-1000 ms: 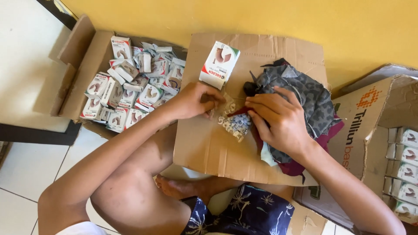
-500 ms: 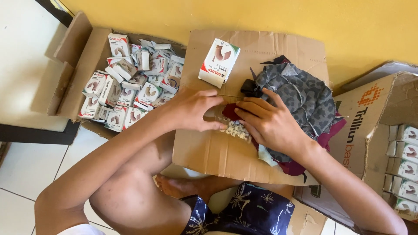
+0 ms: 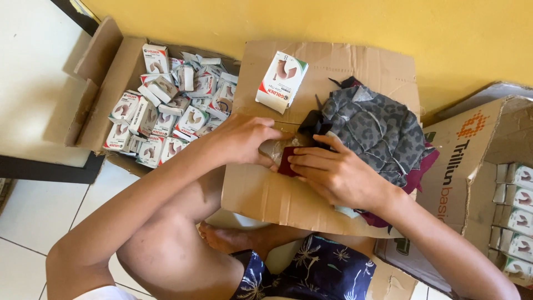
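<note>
Biggest thing in my feed is the flattened cardboard sheet (image 3: 333, 61) filling the middle of the frame, laid across the person's lap as a work surface. Upper left there's an open cardboard box (image 3: 119, 72) heaped with small white cartons (image 3: 166, 111), all jumbled at angles. Far right edge, a second open box (image 3: 472, 161) lying on its side with more of the same cartons (image 3: 516, 200) stacked neatly inside.

On the sheet, right of centre, sits a pile of fabric pieces (image 3: 377, 128) — grey spotted on top, some maroon poking out underneath on the lower right. One lone white carton (image 3: 281, 82) lies near the sheet's top edge, well apart from the hands.

Now the small stuff, dead centre: the left hand (image 3: 241, 139) is curled down over a clear plastic packet (image 3: 277, 147), fingers pinching it against the cardboard. The right hand (image 3: 338, 175) comes in from the lower right, fingers stretched flat and pressing on a small dark red piece (image 3: 287, 165) tucked right at the packet's edge. Both hands are touching — fingertips basically meet over that little bundle. I can't tell what's inside the packet from here.
</note>
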